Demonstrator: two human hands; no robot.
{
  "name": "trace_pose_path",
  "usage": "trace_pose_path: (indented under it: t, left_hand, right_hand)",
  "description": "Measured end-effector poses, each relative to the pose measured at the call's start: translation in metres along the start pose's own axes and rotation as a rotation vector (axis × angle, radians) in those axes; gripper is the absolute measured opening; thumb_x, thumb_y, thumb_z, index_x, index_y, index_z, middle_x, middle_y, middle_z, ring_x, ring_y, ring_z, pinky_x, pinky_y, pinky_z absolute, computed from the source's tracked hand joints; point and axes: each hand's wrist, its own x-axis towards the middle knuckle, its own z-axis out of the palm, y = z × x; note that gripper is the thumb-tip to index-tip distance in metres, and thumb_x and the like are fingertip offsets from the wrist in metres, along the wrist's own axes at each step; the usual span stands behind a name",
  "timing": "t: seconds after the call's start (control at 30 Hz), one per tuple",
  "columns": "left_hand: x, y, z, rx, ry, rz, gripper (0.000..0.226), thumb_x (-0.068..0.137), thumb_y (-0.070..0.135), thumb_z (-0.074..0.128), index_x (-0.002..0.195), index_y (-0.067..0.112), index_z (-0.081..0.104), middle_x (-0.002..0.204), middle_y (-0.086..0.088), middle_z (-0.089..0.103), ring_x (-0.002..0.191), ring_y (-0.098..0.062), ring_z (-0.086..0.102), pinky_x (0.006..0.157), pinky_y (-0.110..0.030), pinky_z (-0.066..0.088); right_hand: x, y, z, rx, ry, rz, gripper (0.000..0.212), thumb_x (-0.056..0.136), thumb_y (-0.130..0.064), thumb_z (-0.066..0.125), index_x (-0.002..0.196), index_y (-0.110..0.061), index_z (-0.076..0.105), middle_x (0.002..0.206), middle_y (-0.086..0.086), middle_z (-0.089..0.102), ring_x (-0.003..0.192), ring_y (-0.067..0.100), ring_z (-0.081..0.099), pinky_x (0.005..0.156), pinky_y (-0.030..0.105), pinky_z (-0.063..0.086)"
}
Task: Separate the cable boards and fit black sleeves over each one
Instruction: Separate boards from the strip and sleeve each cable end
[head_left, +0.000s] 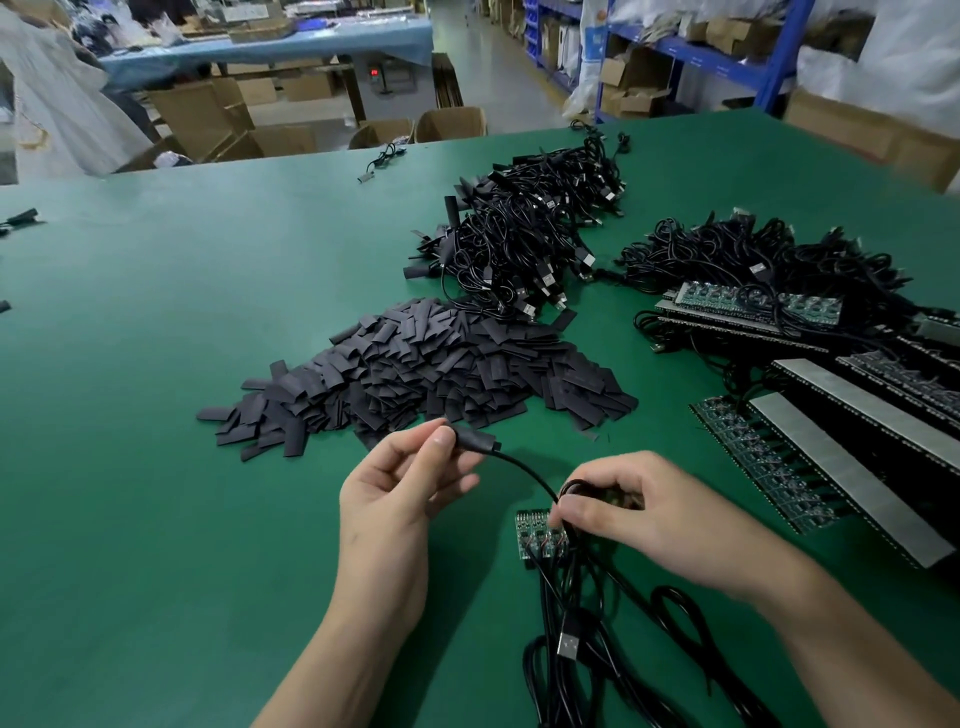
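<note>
Left hand (400, 483): thumb and fingers pinch a sleeved end (470, 439), just on the near side of the sleeve pile.
Right hand (639, 512): fingers curled, gripping the board strip (532, 535) at its right edge, with a cable loop over the thumb. We cannot tell how far the fingers wrap, as they hide the contact.
Sleeved end: black sleeve on it, almost at the sleeve pile's near edge.
Cable (524, 470): black, arcs from the sleeved end down to the right hand.
Board strip: small and green, on the near side of the sleeve pile and to its right. We see several black leads running off it toward us.
Plug (569, 642): silver USB, among those leads, nearer to us than the board strip.
Sleeve pile (415, 374): big loose heap of flat black sleeves, mid mat.
Cable heap (535, 234): behind the sleeve pile, touching its far edge. Black cables with USB plugs.
Board stacks (779, 312): right of the sleeve pile, apart from it. Long green strips with tangled cables.
Mat (156, 364): green, under everything.
Boxes (452, 124): cardboard, well behind the sleeve pile, past the mat's far edge.
</note>
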Motion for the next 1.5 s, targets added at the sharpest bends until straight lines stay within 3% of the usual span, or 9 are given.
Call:
trace_pose_path:
  t: [0.1,0.3,0.5,0.63,0.77,0.93,1.03,1.17,1.5]
  left_hand:
    - [0.002,-0.001,-0.002,0.024,-0.026,-0.016,0.021,0.078,0.026,0.076,0.097,0.018,0.078,0.089,-0.009,0.076,0.085,-0.024,0.077,0.070,-0.024,0.059]
    - [0.000,-0.002,-0.013,1.091,-0.333,0.311,0.056,0.080,0.066,0.072,0.127,0.037,0.061,0.110,0.021,0.062,0.100,-0.004,0.060,0.085,-0.017,0.047]
    - [-0.003,0.000,-0.017,1.471,-0.559,0.354,0.083,0.062,0.098,0.053,0.124,0.044,0.063,0.111,0.026,0.046,0.113,0.001,0.042,0.099,-0.028,0.041]
    - [-0.004,0.004,-0.017,1.426,-0.593,0.304,0.068,0.064,0.084,0.069,0.117,0.040,0.063,0.110,0.024,0.046,0.111,-0.001,0.042,0.099,-0.027,0.041]
    - [-0.005,0.008,-0.014,1.294,-0.550,0.231,0.047,0.069,0.055,0.087,0.104,0.037,0.060,0.103,0.021,0.058,0.101,0.001,0.053,0.091,-0.024,0.046]
    - [-0.004,0.015,-0.015,0.874,-0.484,-0.026,0.020,0.083,0.019,0.085,0.093,0.024,0.069,0.080,0.009,0.070,0.078,-0.008,0.067,0.080,-0.020,0.052]
    - [0.000,0.016,-0.017,0.655,-0.398,-0.111,0.014,0.085,0.006,0.080,0.093,0.011,0.070,0.075,0.005,0.066,0.074,-0.011,0.063,0.076,-0.021,0.052]
    - [0.000,0.016,-0.013,0.503,-0.283,-0.095,0.020,0.080,0.009,0.079,0.098,0.007,0.071,0.075,0.002,0.069,0.071,-0.009,0.063,0.069,-0.015,0.051]
    - [-0.003,0.013,-0.011,0.492,-0.273,-0.203,0.020,0.076,0.025,0.078,0.088,0.009,0.078,0.075,-0.007,0.070,0.061,-0.011,0.059,0.058,-0.017,0.049]
  right_hand:
    - [-0.002,-0.001,0.000,0.042,0.015,-0.024,0.035,0.093,-0.062,0.057,0.091,-0.031,0.074,0.086,0.005,0.069,0.087,0.032,0.064,0.086,0.054,0.052]
    - [0.003,-0.010,-0.021,0.376,0.274,-0.058,0.024,0.092,-0.039,0.057,0.084,-0.018,0.067,0.083,0.011,0.076,0.078,0.029,0.077,0.070,0.032,0.063]
    - [0.050,-0.057,-0.079,-0.212,0.444,-0.111,0.027,0.102,-0.042,0.052,0.091,-0.021,0.065,0.083,0.006,0.073,0.078,0.030,0.072,0.074,0.050,0.062]
    - [0.130,-0.108,-0.120,-0.538,0.541,-0.152,0.039,0.106,-0.042,0.052,0.103,-0.005,0.064,0.084,0.007,0.062,0.072,0.024,0.057,0.060,0.033,0.038]
    - [0.184,-0.138,-0.138,-0.716,0.422,0.026,0.053,0.107,-0.053,0.041,0.136,-0.012,0.054,0.108,0.004,0.059,0.096,0.023,0.057,0.082,0.035,0.044]
    - [0.140,-0.106,-0.081,-0.529,0.421,-0.165,0.035,0.108,-0.044,0.045,0.121,-0.019,0.065,0.096,-0.004,0.068,0.074,0.001,0.062,0.067,0.026,0.054]
    - [0.085,-0.062,-0.029,-0.323,0.185,-0.098,0.043,0.097,-0.063,0.045,0.107,-0.030,0.070,0.094,-0.008,0.074,0.087,0.017,0.073,0.080,0.045,0.062]
    - [0.038,-0.021,0.017,-0.059,0.012,-0.061,0.057,0.083,-0.085,0.050,0.100,-0.033,0.070,0.093,-0.012,0.074,0.086,0.003,0.069,0.080,0.038,0.055]
    - [0.025,-0.001,0.046,0.197,0.093,-0.116,0.017,0.097,-0.051,0.055,0.088,-0.038,0.063,0.073,-0.014,0.066,0.068,-0.002,0.058,0.066,0.027,0.044]
